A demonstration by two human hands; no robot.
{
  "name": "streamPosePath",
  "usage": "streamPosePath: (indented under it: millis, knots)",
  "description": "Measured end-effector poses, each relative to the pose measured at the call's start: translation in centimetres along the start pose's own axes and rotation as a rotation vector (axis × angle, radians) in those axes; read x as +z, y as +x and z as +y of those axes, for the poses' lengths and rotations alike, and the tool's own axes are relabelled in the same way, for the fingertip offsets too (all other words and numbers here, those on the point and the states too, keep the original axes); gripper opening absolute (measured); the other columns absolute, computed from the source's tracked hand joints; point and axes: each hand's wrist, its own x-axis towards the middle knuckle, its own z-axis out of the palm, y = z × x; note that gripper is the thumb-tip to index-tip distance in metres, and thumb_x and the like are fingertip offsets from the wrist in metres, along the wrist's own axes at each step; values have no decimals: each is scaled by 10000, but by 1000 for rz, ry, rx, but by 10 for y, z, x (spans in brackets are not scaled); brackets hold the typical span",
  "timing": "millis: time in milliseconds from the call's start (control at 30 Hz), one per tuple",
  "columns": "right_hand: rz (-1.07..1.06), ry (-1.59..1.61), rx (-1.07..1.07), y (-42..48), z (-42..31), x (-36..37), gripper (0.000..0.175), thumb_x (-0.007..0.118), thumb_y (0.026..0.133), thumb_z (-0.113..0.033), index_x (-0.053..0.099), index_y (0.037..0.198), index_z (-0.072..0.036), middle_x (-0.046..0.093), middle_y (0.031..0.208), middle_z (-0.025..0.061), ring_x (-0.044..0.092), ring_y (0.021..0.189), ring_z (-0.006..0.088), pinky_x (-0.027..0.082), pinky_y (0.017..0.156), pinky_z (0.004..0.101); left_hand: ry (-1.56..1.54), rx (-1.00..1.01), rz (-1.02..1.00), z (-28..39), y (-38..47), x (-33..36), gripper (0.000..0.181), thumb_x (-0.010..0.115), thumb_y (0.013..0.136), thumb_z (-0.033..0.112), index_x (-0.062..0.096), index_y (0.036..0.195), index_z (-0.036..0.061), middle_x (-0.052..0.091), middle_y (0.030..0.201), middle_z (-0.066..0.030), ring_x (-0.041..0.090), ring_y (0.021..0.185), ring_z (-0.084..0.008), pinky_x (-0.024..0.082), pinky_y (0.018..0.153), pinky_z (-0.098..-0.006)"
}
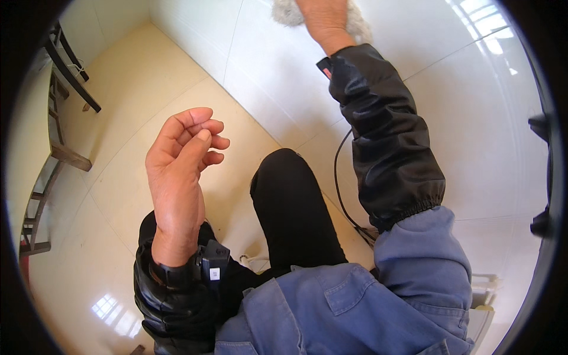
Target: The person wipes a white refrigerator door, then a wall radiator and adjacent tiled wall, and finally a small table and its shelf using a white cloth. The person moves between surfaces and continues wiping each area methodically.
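My right hand point(326, 20) lies on a fluffy grey-white cloth or duster point(287, 12) against the glossy white tiled wall point(275, 66); the fingers run past the top edge of the picture. Its forearm wears a black sleeve cover. My left hand point(184, 151) is raised at the left over the beige floor, with curled fingers and the thumb close to them, and nothing shows in it. A black device on a strap point(214, 262) sits at the left wrist.
Dark wooden furniture legs point(71, 156) and a light tabletop point(33, 133) stand at the left. A black cable point(338, 177) runs beside my knee. White objects point(481, 319) are at the lower right. The tile wall meets the floor along a diagonal edge.
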Motion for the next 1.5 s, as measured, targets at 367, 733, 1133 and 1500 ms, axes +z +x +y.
streamPosePath:
  millis: [367,733,1133,1500]
  knots:
    - [-296,67,-389,-142,-8,-85,192,633,788,-151,676,975,-134,610,1270,122,570,1119,317,464,809,474,-25,9,-77,-3,-10,-9,250,566,971,105,639,1198,28,672,1056,-52,635,896,-126,497,797,-272]
    - [135,-586,112,56,244,-270,405,707,780,-98,696,1171,-203,651,1207,98,649,995,296,538,749,453,-23,-20,-93,-4,-6,-23,263,587,956,114,636,1198,23,684,1049,-61,646,881,-134,509,786,-283]
    - [40,-385,55,100,175,-157,348,675,819,-144,679,1167,-157,639,1181,117,611,1040,332,520,824,467,-22,1,-69,-7,-1,-32,259,581,959,114,623,1194,13,680,1048,-67,649,877,-136,510,773,-276]
    - [-510,151,-457,-223,-59,-61,72,606,822,-156,671,827,-124,621,1066,89,548,1108,289,436,899,477,0,-3,-18,-5,-4,-40,233,581,967,90,633,1186,27,682,1047,-53,654,881,-128,515,776,-265]
